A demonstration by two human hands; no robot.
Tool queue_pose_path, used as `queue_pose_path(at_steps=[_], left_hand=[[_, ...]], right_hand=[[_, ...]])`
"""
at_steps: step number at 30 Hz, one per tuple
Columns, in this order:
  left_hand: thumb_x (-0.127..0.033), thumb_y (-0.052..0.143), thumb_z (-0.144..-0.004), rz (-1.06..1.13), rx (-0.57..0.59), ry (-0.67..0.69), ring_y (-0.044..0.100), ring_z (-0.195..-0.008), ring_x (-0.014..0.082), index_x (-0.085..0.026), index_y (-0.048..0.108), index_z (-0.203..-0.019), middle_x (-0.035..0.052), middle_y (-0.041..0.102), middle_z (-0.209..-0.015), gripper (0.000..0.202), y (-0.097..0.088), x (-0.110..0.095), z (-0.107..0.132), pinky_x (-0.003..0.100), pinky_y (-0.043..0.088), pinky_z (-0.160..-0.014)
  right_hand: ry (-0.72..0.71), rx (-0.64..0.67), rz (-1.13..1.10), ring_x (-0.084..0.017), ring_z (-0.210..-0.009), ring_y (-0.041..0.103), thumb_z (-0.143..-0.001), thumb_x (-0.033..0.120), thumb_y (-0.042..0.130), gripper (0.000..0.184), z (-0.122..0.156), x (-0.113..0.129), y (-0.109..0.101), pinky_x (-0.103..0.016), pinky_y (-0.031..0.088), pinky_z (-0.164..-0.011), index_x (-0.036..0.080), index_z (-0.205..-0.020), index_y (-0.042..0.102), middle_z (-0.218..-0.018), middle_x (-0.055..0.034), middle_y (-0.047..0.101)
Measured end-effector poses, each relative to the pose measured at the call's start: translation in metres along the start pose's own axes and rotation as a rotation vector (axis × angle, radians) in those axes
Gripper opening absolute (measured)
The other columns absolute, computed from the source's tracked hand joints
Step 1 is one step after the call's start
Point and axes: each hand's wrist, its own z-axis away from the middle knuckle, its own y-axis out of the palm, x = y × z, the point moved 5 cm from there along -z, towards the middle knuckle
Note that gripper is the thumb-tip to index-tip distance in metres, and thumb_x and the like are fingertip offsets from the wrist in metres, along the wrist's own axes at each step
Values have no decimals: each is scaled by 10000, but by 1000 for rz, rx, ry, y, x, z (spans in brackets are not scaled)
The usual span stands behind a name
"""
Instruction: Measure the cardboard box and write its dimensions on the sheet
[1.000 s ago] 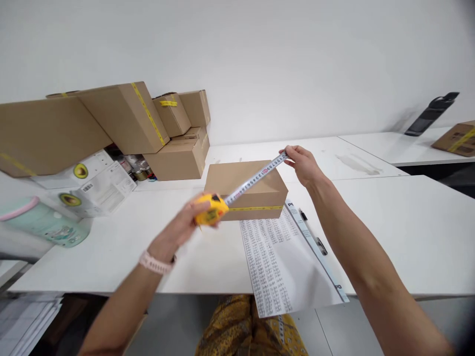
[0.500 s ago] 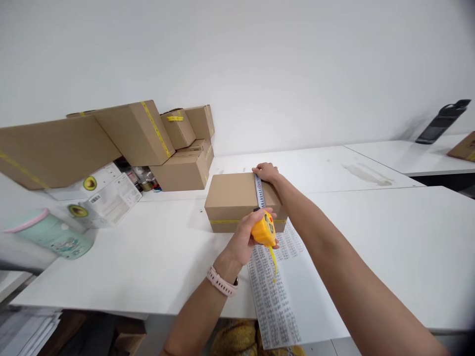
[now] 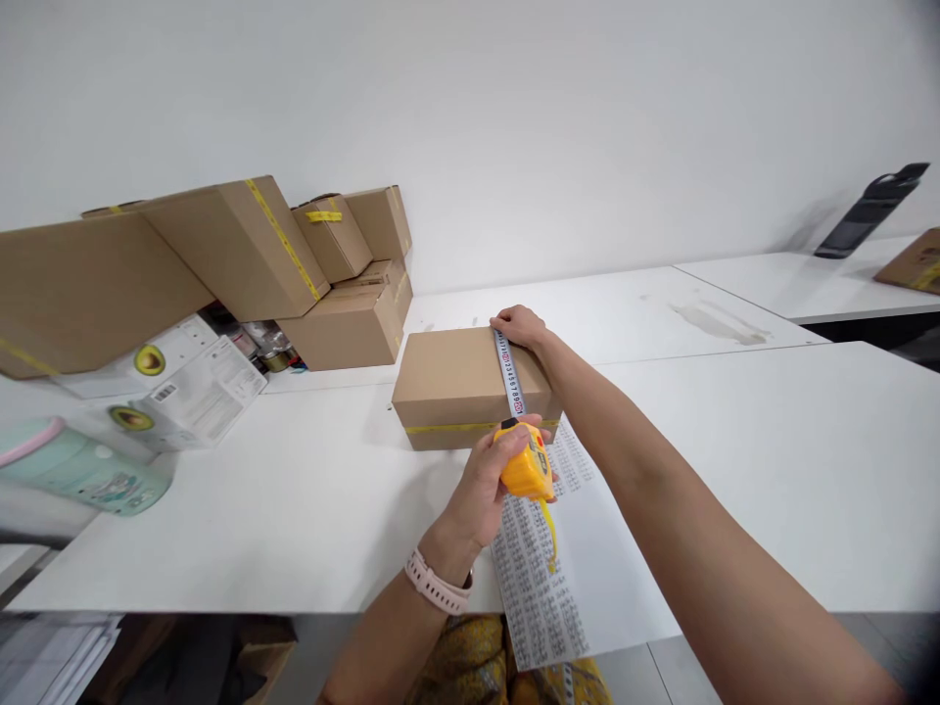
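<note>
My left hand (image 3: 481, 490) is wrapped round the yellow case of a tape measure (image 3: 527, 462), just in front of a closed cardboard box (image 3: 447, 367). From the case, the numbered blade (image 3: 508, 370) runs across the top of the box to its far edge. There my right hand (image 3: 520, 325) pinches the blade's end, its fingers closed at the box's back edge. A yellow wrist strap (image 3: 550, 534) dangles from the case. Yellow tape circles the box's side. Under the box's right front lies a sheet printed with small labels (image 3: 543, 597), overhanging the table's front edge.
Several taped cardboard boxes (image 3: 345, 328) are stacked at the left against the wall. Near them are a white carton with avocado pictures (image 3: 198, 387) and a mint tumbler (image 3: 88, 465). A dark bottle (image 3: 870, 211) and another cardboard box (image 3: 911, 262) stand at the far right.
My left hand has drawn the tape measure's case slightly towards me, and more blade shows. My right hand stays at the box's far edge. The whole view has shifted a little.
</note>
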Motion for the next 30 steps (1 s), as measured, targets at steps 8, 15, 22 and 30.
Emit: queue_pose_path(at_steps=[8, 15, 22, 30], left_hand=[[-557, 821, -703, -35, -8, 9, 663, -708, 182, -216, 736, -1064, 102, 678, -1086, 504, -7, -7, 8, 311, 573, -558], [-537, 828, -697, -51, -39, 15, 664, -712, 183, -203, 732, -1054, 82, 651, -1030, 498, -8, -7, 10, 310, 577, -547], [-529, 812, -711, -118, -32, 93, 670, -706, 189, -224, 742, -1072, 89, 668, -1068, 478, -9, -11, 18, 339, 566, -598], [-456, 853, -711, -372, -494, 612, 670, -846, 198, -281, 715, -1165, 67, 677, -1232, 505, -113, -46, 64, 291, 572, -696]], right_hand=[[-5, 0, 8, -228, -882, 660, -913, 411, 550, 269, 3, 2, 0, -332, 459, -811, 232, -871, 746, -930, -64, 749], [-6, -3, 12, -223, -875, 639, -909, 391, 551, 254, 6, 4, -1, -328, 454, -805, 223, -849, 732, -928, -65, 743], [-71, -97, -341, -238, -964, 643, -943, 575, 499, 433, 13, 3, -14, -349, 467, -900, 198, -950, 712, -1036, -93, 752], [-33, -396, -603, -266, -1129, 643, -891, 635, 557, 484, 101, -58, -49, -416, 465, -997, 208, -1068, 699, -1121, -115, 737]])
